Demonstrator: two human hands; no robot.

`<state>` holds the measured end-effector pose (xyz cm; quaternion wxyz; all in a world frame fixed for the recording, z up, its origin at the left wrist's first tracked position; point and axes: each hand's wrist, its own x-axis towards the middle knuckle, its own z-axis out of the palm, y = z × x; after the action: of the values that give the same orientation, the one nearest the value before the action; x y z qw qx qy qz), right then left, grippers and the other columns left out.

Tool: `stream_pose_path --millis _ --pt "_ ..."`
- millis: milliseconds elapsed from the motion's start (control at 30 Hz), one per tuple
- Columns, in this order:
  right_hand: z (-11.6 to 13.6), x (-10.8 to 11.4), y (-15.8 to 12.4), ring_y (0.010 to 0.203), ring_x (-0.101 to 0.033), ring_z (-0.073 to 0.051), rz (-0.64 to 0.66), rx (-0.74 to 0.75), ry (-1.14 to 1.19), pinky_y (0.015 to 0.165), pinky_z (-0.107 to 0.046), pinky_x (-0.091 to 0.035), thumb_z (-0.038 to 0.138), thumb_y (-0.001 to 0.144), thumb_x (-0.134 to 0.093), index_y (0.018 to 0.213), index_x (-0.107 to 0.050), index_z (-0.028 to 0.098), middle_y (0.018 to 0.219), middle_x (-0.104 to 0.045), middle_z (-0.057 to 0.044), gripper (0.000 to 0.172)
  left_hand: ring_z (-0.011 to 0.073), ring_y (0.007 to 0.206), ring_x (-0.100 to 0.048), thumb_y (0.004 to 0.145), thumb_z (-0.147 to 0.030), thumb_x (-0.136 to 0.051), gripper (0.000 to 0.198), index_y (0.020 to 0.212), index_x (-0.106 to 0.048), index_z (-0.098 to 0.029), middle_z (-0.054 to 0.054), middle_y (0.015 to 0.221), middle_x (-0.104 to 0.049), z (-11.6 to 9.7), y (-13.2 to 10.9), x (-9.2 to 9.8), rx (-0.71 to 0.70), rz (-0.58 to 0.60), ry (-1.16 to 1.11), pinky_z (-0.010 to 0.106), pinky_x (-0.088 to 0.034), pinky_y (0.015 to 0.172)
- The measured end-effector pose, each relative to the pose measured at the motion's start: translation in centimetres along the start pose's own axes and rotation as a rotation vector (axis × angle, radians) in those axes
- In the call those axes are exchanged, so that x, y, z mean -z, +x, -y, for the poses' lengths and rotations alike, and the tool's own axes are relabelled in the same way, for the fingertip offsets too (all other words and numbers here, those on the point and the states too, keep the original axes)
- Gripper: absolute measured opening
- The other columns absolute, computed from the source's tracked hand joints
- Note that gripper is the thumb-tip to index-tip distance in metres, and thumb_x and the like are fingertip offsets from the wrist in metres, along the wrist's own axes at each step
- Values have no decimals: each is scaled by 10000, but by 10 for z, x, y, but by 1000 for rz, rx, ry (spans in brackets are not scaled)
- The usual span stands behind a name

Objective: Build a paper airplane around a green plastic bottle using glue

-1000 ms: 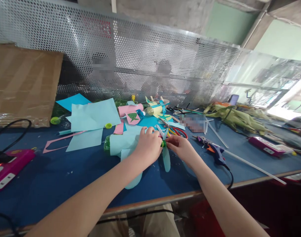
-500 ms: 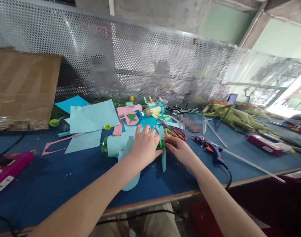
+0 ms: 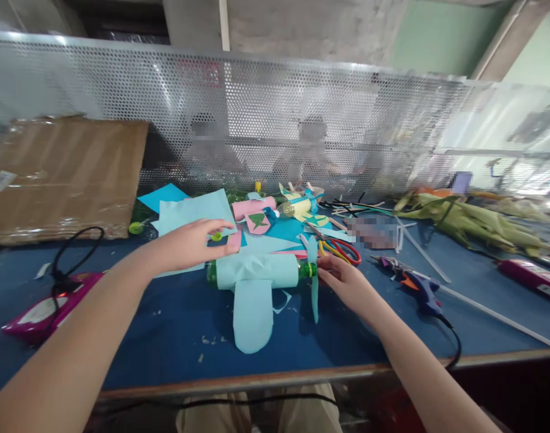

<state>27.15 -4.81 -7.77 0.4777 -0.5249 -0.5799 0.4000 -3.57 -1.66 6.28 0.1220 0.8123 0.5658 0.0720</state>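
A green plastic bottle (image 3: 304, 270) wrapped in light blue paper (image 3: 256, 270) lies on the blue table (image 3: 121, 325), with a paper wing (image 3: 252, 316) pointing toward me. A light blue paper propeller (image 3: 314, 288) sits at its neck. My right hand (image 3: 347, 284) pinches the propeller hub at the bottle's cap. My left hand (image 3: 189, 243) hovers left of the bottle over a light blue sheet (image 3: 189, 210), fingers stretched out, with a small yellow-green cap (image 3: 217, 236) at its fingertips.
A glue gun (image 3: 414, 287) with a black cord lies right of my hand, scissors (image 3: 342, 249) behind it. A pink device (image 3: 44, 307) with a cable sits far left, cardboard (image 3: 62, 174) behind. Corn husks (image 3: 464, 219) lie at right. Two people sit behind the perforated screen (image 3: 275, 120).
My left hand has let go of the wrapped bottle and moved left over the blue sheet, toward the small cap. The right hand stays at the propeller. The camera has shifted left.
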Motion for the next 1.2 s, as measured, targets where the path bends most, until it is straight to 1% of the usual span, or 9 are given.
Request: stream_pose_path --millis 67,133,233,333,533,733,867,1033,1200 --pt "-1 0 0 793 -682 -201 7 1 3 781 -365 -570 344 728 -615 879 -595 224 884 -696 -39 195 315 1247 -473 699 -642 -606 786 1370 -391 -293 90 1413 -459 23 -9 3 57 152 -94 396 -454 939" --pt "-1 0 -1 809 -681 -207 6 -2 -3 796 -374 -568 359 722 -619 884 -596 224 888 -693 -42 212 298 1240 -487 667 -599 -665 891 1420 -289 -307 102 1419 -447 39 -16 -2 77 241 -227 373 -478 920" --pt "0 0 -2 824 -679 -214 20 -11 -3 815 -386 -565 372 703 -635 876 -594 222 881 -686 -43 233 274 1246 -483 674 -478 -705 891 1428 -259 -315 96 1442 -417 45 -20 -17 21 316 -362 354 -478 925" --pt "3 -1 -3 828 -677 -214 32 -29 9 829 -390 -560 379 691 -643 868 -591 222 901 -686 -49 241 280 1189 -532 684 -422 -696 810 1393 -318 -315 78 1471 -379 33 -21 -30 -22 266 -419 347 -496 875" --pt "3 -1 -2 819 -677 -215 21 -26 24 802 -379 -561 389 679 -649 868 -601 223 885 -689 -45 256 315 1149 -555 681 -428 -684 645 1273 -479 -275 65 1338 -538 23 -19 -37 -34 157 -277 376 -463 888" --pt "2 -1 -1 777 -680 -202 -4 13 -18 757 -357 -560 372 712 -613 857 -595 224 851 -695 -35 208 257 985 -645 709 -435 -648 681 1332 -415 -287 76 1344 -528 29 -20 -39 -75 175 -359 362 -492 842" --pt "3 0 -1 766 -685 -203 -11 9 -30 734 -355 -570 338 723 -611 870 -598 223 849 -695 -34 187 271 1102 -601 687 -447 -669 816 1412 -314 -330 57 1413 -470 27 -21 -41 -68 163 -308 339 -487 871" --pt "3 3 -1 805 -695 -231 -23 11 -62 791 -389 -563 314 720 -631 884 -647 216 880 -727 -45 191 312 1194 -539 678 -512 -665 790 1397 -382 -350 15 1392 -508 26 -21 -45 -30 99 -188 342 -484 880" --pt "6 3 -2 858 -695 -262 -65 1 -174 818 -405 -542 344 766 -580 953 -695 190 902 -745 -71 267 334 1233 -498 718 -480 -646 772 1420 -356 -338 16 1426 -464 27 -23 -50 12 46 -241 337 -492 842"
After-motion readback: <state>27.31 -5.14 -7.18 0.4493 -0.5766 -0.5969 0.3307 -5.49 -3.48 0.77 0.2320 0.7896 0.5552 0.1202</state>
